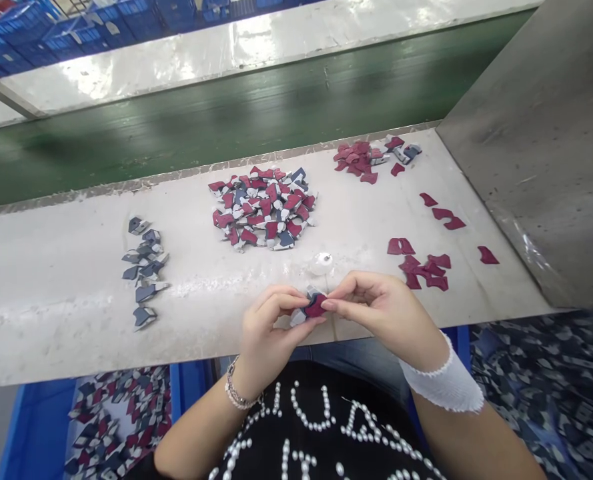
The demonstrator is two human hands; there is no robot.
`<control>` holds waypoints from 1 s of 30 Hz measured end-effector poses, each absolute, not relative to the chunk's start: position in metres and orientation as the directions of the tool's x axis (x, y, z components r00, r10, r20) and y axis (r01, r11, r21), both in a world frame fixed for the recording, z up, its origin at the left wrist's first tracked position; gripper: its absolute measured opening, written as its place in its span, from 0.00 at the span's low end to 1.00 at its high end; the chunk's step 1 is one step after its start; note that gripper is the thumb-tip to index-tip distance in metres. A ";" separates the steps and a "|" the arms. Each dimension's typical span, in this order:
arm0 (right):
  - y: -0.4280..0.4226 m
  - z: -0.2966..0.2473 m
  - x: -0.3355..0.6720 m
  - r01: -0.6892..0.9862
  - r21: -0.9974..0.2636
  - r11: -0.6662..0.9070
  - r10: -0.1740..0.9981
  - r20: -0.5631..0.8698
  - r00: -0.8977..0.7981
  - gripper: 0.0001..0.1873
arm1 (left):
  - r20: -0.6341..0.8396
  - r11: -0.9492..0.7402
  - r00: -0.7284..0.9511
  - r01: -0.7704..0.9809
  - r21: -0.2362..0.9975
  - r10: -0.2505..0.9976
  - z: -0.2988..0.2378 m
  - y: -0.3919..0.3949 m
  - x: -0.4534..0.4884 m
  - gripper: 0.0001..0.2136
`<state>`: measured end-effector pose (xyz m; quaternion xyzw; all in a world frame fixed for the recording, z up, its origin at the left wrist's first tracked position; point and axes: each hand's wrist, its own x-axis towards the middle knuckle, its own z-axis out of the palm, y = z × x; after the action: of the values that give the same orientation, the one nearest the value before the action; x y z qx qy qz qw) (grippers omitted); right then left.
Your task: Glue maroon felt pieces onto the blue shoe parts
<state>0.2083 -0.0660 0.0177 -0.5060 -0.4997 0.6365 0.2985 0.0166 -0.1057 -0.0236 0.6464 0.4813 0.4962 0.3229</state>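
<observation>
Both my hands meet at the near edge of the white worktable (51,293), pinched on one small piece (312,308) with a dark red face and a grey-white backing. My left hand (269,330) grips its left end with thumb and fingers; my right hand (381,310) grips its red end. Just beyond my fingers sits a small white round object (321,263). A heap of mixed red, navy and white pieces (263,208) lies in the middle of the table.
Navy-grey pieces (145,267) lie spread at the left. Loose red pieces (423,263) lie at the right, and another red pile (363,159) sits at the far right back. A green conveyor belt (226,113) runs behind. A blue crate (111,420) of pieces stands below left. A grey metal panel (541,147) rises at the right.
</observation>
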 end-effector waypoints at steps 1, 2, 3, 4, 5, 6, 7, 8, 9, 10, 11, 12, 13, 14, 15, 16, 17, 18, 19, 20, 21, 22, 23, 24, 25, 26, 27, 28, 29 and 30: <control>-0.066 0.018 0.208 0.126 -0.939 -0.322 0.886 -0.345 -0.309 0.08 | 0.338 -0.334 0.044 0.309 0.890 0.940 -0.023 -0.106 0.017 0.14; -0.066 0.018 0.207 0.124 -0.939 -0.319 0.888 -0.342 -0.308 0.08 | 0.344 -0.340 0.045 0.316 0.886 0.938 -0.022 -0.106 0.017 0.14; -0.066 0.018 0.207 0.121 -0.941 -0.316 0.890 -0.338 -0.306 0.08 | 0.349 -0.345 0.046 0.320 0.882 0.936 -0.021 -0.106 0.017 0.13; -0.066 0.018 0.207 0.119 -0.942 -0.314 0.890 -0.336 -0.309 0.08 | 0.356 -0.352 0.049 0.322 0.879 0.933 -0.020 -0.106 0.017 0.13; -0.066 0.018 0.207 0.123 -0.942 -0.313 0.888 -0.336 -0.313 0.09 | 0.365 -0.361 0.052 0.322 0.875 0.930 -0.020 -0.106 0.017 0.13; -0.065 0.018 0.207 0.129 -0.942 -0.310 0.887 -0.335 -0.317 0.09 | 0.371 -0.370 0.059 0.321 0.872 0.927 -0.019 -0.105 0.017 0.13; -0.065 0.018 0.208 0.139 -0.943 -0.302 0.886 -0.332 -0.323 0.10 | 0.377 -0.378 0.068 0.319 0.869 0.924 -0.019 -0.105 0.016 0.13; -0.064 0.018 0.209 0.153 -0.945 -0.289 0.886 -0.324 -0.332 0.10 | 0.381 -0.386 0.079 0.319 0.866 0.921 -0.019 -0.105 0.015 0.13; -0.063 0.018 0.210 0.168 -0.947 -0.273 0.882 -0.316 -0.350 0.10 | 0.385 -0.392 0.090 0.320 0.862 0.919 -0.018 -0.105 0.013 0.13; -0.062 0.018 0.211 0.184 -0.949 -0.255 0.874 -0.308 -0.376 0.10 | 0.389 -0.400 0.101 0.323 0.858 0.916 -0.017 -0.105 0.012 0.13; -0.061 0.019 0.213 0.196 -0.951 -0.238 0.862 -0.300 -0.409 0.11 | 0.394 -0.408 0.112 0.326 0.853 0.912 -0.016 -0.105 0.011 0.13; -0.061 0.019 0.214 0.206 -0.952 -0.225 0.843 -0.296 -0.448 0.12 | 0.399 -0.416 0.121 0.328 0.848 0.909 -0.015 -0.106 0.009 0.13; -0.061 0.020 0.214 0.212 -0.953 -0.217 0.824 -0.295 -0.483 0.12 | 0.403 -0.422 0.129 0.330 0.845 0.906 -0.013 -0.106 0.008 0.13; -0.061 0.021 0.215 0.212 -0.954 -0.211 0.809 -0.292 -0.510 0.12 | 0.406 -0.428 0.137 0.330 0.841 0.903 -0.011 -0.106 0.007 0.14; -0.061 0.022 0.215 0.208 -0.956 -0.204 0.798 -0.286 -0.530 0.11 | 0.411 -0.435 0.144 0.330 0.838 0.900 -0.009 -0.106 0.006 0.14; -0.062 0.024 0.214 0.203 -0.960 -0.193 0.795 -0.274 -0.540 0.10 | 0.417 -0.443 0.150 0.329 0.834 0.896 -0.007 -0.106 0.006 0.14; -0.063 0.025 0.214 0.199 -0.964 -0.175 0.802 -0.257 -0.540 0.09 | 0.426 -0.454 0.157 0.330 0.828 0.891 -0.005 -0.106 0.006 0.14; -0.065 0.027 0.213 0.200 -0.968 -0.149 0.812 -0.235 -0.534 0.08 | 0.435 -0.465 0.165 0.331 0.821 0.885 -0.003 -0.106 0.005 0.14; -0.067 0.028 0.212 0.208 -0.971 -0.118 0.822 -0.213 -0.527 0.07 | 0.444 -0.477 0.174 0.333 0.814 0.879 -0.002 -0.106 0.005 0.14; -0.069 0.030 0.212 0.219 -0.972 -0.086 0.830 -0.191 -0.524 0.06 | 0.451 -0.486 0.180 0.336 0.807 0.874 -0.001 -0.106 0.005 0.13; -0.071 0.031 0.211 0.235 -0.971 -0.051 0.837 -0.170 -0.520 0.06 | 0.455 -0.491 0.185 0.337 0.803 0.871 -0.001 -0.106 0.006 0.13; -0.073 0.033 0.211 0.255 -0.967 -0.019 0.842 -0.153 -0.518 0.06 | 0.456 -0.493 0.187 0.335 0.803 0.870 -0.001 -0.106 0.006 0.13; -0.075 0.034 0.210 0.276 -0.961 0.005 0.843 -0.144 -0.518 0.07 | 0.456 -0.492 0.185 0.330 0.805 0.871 -0.001 -0.106 0.006 0.13; -0.076 0.036 0.209 0.296 -0.955 0.021 0.843 -0.143 -0.519 0.07 | 0.452 -0.487 0.180 0.323 0.812 0.874 -0.002 -0.107 0.006 0.14; -0.078 0.038 0.208 0.317 -0.948 0.031 0.843 -0.146 -0.518 0.07 | 0.448 -0.480 0.172 0.313 0.819 0.877 -0.002 -0.107 0.006 0.14; -0.079 0.040 0.206 0.338 -0.940 0.036 0.843 -0.152 -0.515 0.07 | 0.443 -0.472 0.163 0.302 0.828 0.881 -0.003 -0.107 0.007 0.14; -0.080 0.041 0.204 0.362 -0.931 0.040 0.844 -0.162 -0.512 0.08 | 0.439 -0.465 0.154 0.294 0.835 0.885 -0.003 -0.106 0.007 0.14; -0.081 0.042 0.202 0.387 -0.921 0.049 0.845 -0.168 -0.507 0.08 | 0.437 -0.460 0.144 0.290 0.839 0.888 -0.003 -0.106 0.007 0.13; -0.083 0.043 0.199 0.412 -0.909 0.066 0.852 -0.164 -0.498 0.09 | 0.437 -0.457 0.134 0.288 0.842 0.890 -0.003 -0.105 0.007 0.13; -0.086 0.043 0.198 0.434 -0.896 0.093 0.861 -0.146 -0.487 0.09 | 0.438 -0.455 0.123 0.285 0.844 0.890 -0.002 -0.105 0.008 0.13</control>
<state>0.1976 -0.0858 0.0429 -0.4580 -0.7069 0.4936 0.2165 0.0078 -0.1051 -0.0017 0.6870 0.4276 0.5055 0.2994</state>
